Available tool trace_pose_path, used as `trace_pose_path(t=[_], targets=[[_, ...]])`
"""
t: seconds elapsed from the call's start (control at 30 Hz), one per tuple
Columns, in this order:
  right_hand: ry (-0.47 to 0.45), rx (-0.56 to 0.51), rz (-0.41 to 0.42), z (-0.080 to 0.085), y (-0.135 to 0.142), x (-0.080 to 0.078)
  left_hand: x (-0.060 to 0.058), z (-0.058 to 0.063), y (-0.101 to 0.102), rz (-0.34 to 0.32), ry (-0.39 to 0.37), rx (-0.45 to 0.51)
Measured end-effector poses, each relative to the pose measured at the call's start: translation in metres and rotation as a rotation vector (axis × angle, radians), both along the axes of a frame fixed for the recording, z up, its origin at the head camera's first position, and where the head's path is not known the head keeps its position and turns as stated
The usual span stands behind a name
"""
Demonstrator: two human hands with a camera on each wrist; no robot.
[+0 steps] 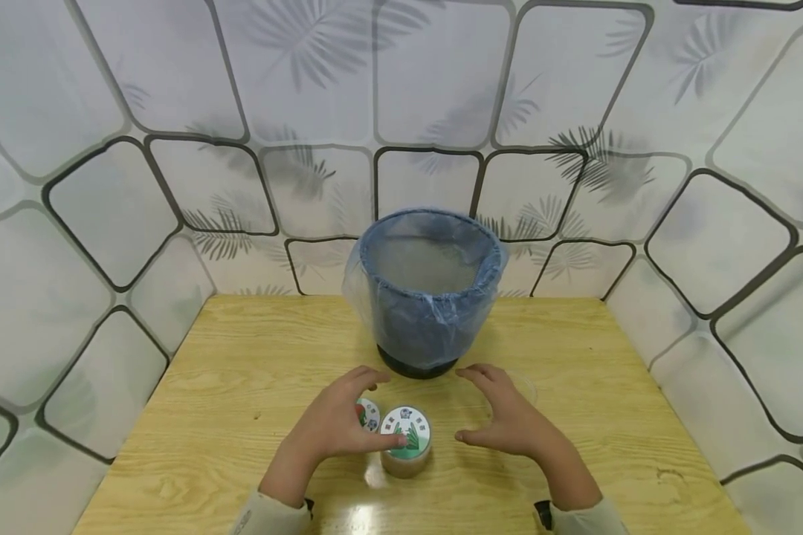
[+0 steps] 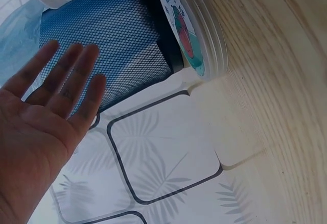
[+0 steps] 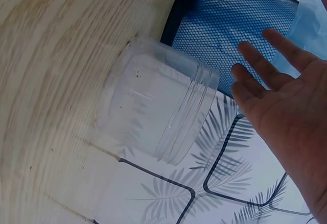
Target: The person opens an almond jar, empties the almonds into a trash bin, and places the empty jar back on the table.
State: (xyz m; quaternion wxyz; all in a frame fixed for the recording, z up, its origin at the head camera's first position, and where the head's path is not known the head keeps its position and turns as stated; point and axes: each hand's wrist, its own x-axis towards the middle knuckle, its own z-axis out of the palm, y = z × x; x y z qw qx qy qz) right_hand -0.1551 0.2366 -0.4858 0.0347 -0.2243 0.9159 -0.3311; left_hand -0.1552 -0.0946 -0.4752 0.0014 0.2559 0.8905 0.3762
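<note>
My left hand (image 1: 334,420) is held over the table with fingers apart and bent slightly, holding nothing. Its thumb overlaps a round container (image 1: 406,467) whose white top label shows a green plant. Partly behind that hand lies a clear round lid (image 2: 212,35) with a strawberry label. Opposite it, my right hand (image 1: 511,420) hovers with relaxed fingers and nothing in its grasp. Near the right hand, a lidless clear plastic jar (image 3: 153,101) with a threaded rim stands on the table; in the head view it shows only faintly, mostly behind the hand.
A blue mesh bin (image 1: 418,327) lined with a thin translucent bag (image 1: 358,286) stands beyond both hands. The wooden table (image 1: 241,379) is enclosed by patterned white walls (image 1: 321,186) at the back and both sides.
</note>
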Motion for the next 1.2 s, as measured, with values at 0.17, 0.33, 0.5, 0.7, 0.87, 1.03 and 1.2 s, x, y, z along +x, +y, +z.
trace_pose_path(t=[0.17,0.33,0.5,0.7,0.87,1.03,1.2], targets=[[-0.007,-0.006,0.046,-0.002,-0.004,0.001,0.001,-0.001,0.001,-0.012,0.000,0.006],[-0.044,0.005,0.084,-0.005,-0.008,0.002,0.003,-0.002,0.001,-0.034,0.008,0.011],[-0.047,0.007,0.116,-0.008,-0.013,0.003,0.005,-0.002,0.004,-0.059,0.003,0.009],[-0.073,0.005,0.141,-0.012,-0.020,0.004,0.004,-0.005,0.006,-0.086,0.011,-0.018],[-0.099,0.008,0.147,-0.014,-0.025,0.004,0.004,-0.004,0.006,-0.097,0.017,-0.026],[-0.123,0.012,0.165,-0.017,-0.030,0.007,0.004,-0.006,0.006,-0.104,0.023,-0.029],[-0.128,0.032,0.181,-0.021,-0.035,0.007,0.004,-0.010,0.005,-0.118,0.035,-0.021]])
